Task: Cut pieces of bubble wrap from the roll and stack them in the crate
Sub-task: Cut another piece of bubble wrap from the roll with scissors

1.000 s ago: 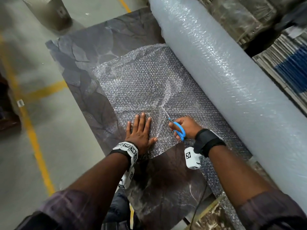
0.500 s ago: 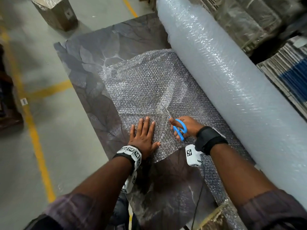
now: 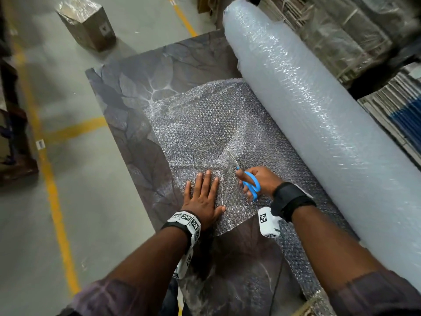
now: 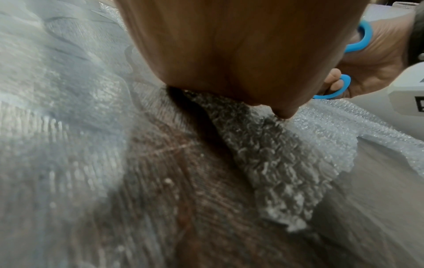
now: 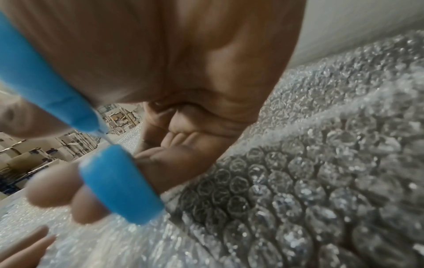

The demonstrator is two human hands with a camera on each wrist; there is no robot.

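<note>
Floor [image 3: 75, 169]: lying left of the worktop, yellow lines crossing it; a wrapped box [image 3: 87, 25] standing at far left.
Worktop [image 3: 127, 110]: dark, leaf-patterned, carrying the sheet and roll.
Left hand [image 3: 203, 199]: lying flat, fingers straight and spread, pressing the bubble wrap sheet [image 3: 205, 124] onto the worktop just left of the cut.
Scissors [image 3: 247, 180]: blue handles, blades pointing away into the sheet.
Right hand [image 3: 259, 181]: gripping the scissors, fingers curling through the handle loops.
Roll [image 3: 319, 124]: lying along the worktop's right side, the sheet spreading out from under it.
</note>
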